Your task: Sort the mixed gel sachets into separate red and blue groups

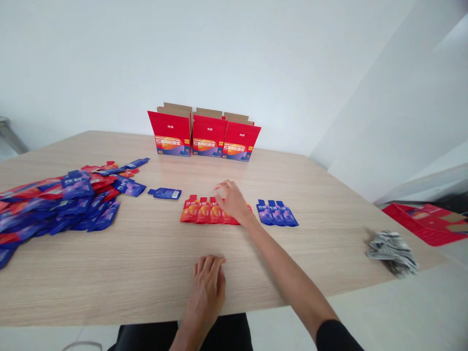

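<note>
My right hand (232, 200) reaches over a row of red pouches (190, 209), its fingers pointing left and slightly bent. I see nothing held in it, and it covers part of the row. Nearer the table's front edge, my left hand (210, 280) rests on the wood with its fingers loosely curled in and nothing visible in them. Just right of the red row, three blue pouches (277, 214) lie overlapping. A single blue pouch (165, 193) lies on its side to the left of the row.
A mixed heap of red and blue pouches (91, 195) spreads over the table's left side. Three open red boxes (207, 139) stand at the back near the wall. A striped cloth (393, 253) lies by the right edge, with another red box (427, 222) beyond it.
</note>
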The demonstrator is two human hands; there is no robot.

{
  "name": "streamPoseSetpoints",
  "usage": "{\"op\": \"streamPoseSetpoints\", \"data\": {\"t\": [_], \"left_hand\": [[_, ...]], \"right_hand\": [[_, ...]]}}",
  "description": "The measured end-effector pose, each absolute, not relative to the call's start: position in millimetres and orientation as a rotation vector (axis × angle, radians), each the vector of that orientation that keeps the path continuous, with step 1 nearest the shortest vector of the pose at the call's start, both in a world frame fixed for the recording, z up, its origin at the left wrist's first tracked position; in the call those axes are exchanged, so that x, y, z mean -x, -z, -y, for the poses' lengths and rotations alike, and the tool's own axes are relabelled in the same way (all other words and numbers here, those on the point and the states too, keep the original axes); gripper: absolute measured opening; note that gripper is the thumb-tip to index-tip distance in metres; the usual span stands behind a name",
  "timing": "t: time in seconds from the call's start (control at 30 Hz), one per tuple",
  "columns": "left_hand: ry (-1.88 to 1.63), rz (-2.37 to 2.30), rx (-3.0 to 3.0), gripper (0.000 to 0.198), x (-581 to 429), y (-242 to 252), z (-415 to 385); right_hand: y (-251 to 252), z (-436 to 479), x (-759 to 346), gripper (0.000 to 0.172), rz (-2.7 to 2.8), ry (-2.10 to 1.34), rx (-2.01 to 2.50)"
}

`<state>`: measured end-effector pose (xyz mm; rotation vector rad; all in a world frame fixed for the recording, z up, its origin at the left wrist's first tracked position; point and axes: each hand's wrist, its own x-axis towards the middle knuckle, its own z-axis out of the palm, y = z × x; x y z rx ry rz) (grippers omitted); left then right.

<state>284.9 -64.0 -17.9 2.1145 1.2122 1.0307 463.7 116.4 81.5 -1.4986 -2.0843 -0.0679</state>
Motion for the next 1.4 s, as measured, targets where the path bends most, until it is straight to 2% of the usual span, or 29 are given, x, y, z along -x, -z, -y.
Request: {"op": "streamPoseSetpoints", "data": {"t": [0.23, 0.5, 0.9, 1.1, 1.4], "left_hand": [[-1.059, -1.552, -2.142, 0.036, -287.2, 25.9, 62.5], [-0.891, -1.692, -2.294, 0.054, -292.4, 35.1, 64.7], [-0.905, -1.650, -2.313, 0.047, -284.1, 33.5, 58.1], [-0.984, -1.631, -2.261, 0.042, -278.8, 43.5, 51.3], [-0.965, -1.562, -2.243, 0.038, -273.4, 36.2, 48.0]], "right_hand": [[-68.6, -198.2, -320.8, 0.047, 2.511, 0.039, 1.609], [-49.3, -219.4, -287.0, 0.036, 2.624, 0.005, 1.597], [-58.8, -197.3, -301.0, 0.028, 2.636, 0.047, 1.459], [-77.4, -155.1, -390.2, 0.032, 2.070, 0.041, 1.559], [-77.0, -49.4, -685.2, 0.047, 0.934, -0.004, 2.321]]}}
